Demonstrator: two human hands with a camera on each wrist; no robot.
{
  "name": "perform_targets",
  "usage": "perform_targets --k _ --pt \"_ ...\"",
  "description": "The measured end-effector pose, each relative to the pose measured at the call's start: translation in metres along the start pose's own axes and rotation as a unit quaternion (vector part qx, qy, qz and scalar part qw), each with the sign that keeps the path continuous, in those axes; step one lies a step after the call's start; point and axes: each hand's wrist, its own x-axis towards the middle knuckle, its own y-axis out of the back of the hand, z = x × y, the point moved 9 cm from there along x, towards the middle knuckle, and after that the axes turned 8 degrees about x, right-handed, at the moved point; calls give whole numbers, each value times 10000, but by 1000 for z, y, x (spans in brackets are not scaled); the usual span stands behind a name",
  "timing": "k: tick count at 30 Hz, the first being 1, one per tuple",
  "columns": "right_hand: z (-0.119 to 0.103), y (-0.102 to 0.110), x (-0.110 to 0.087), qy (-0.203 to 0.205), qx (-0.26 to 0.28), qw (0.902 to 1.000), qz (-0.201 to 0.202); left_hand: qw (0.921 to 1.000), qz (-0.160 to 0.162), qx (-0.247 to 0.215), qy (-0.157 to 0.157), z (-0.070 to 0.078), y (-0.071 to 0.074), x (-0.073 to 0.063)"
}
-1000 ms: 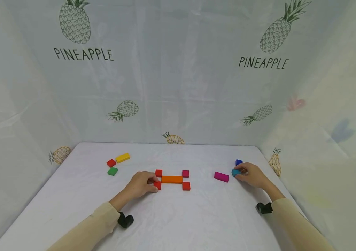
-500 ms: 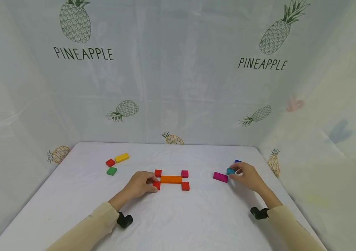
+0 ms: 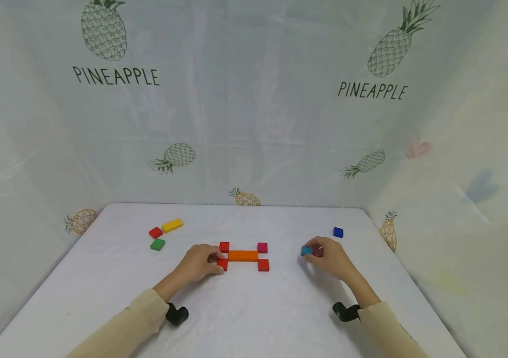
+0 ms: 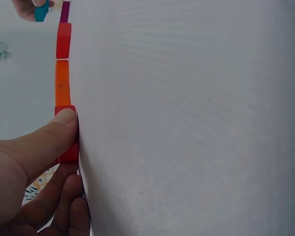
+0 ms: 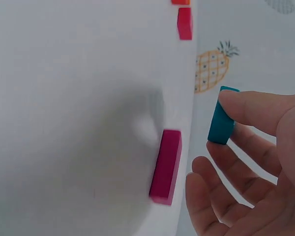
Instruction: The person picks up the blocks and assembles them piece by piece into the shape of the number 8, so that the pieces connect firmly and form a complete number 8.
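My left hand (image 3: 196, 263) pinches a small red block (image 4: 70, 153) between thumb and fingers, on the table at the near left corner of a long orange block (image 3: 243, 256). Small red blocks also stand at the far left (image 3: 224, 247) and near right (image 3: 263, 265) corners, with a crimson block (image 3: 262, 247) at the far right one. Between thumb and fingertips, my right hand (image 3: 336, 261) holds a teal block (image 5: 221, 118) raised off the table. Below it lies a long magenta block (image 5: 166, 167), mostly hidden behind this hand in the head view.
To the far left lie a yellow block (image 3: 172, 225), a red block (image 3: 156, 232) and a green block (image 3: 157, 244). A dark blue block (image 3: 338, 232) sits at the far right. White cloth covers the table (image 3: 254, 313), and pineapple-printed sheets (image 3: 245, 124) hang around it.
My right hand has lifted the teal block and carried it left, over the magenta block, uncovering the dark blue one. My left hand keeps its place on the red block.
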Motion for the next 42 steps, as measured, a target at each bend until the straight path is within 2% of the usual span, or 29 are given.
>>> perform_targets --k 9,20,29,42 --pt "-10 -23 -8 -620 366 9973 129 10000 33 15 -31 0 1 0" --pt "-24 -47 -17 -891 635 9937 238 10000 24 -47 -61 0 1 0" --pt "-43 -66 -21 -810 614 9948 115 9999 11 -87 -53 1 1 -1" --pt "-67 -103 -22 -514 405 9973 -338 10000 66 -21 -45 2 3 -1"
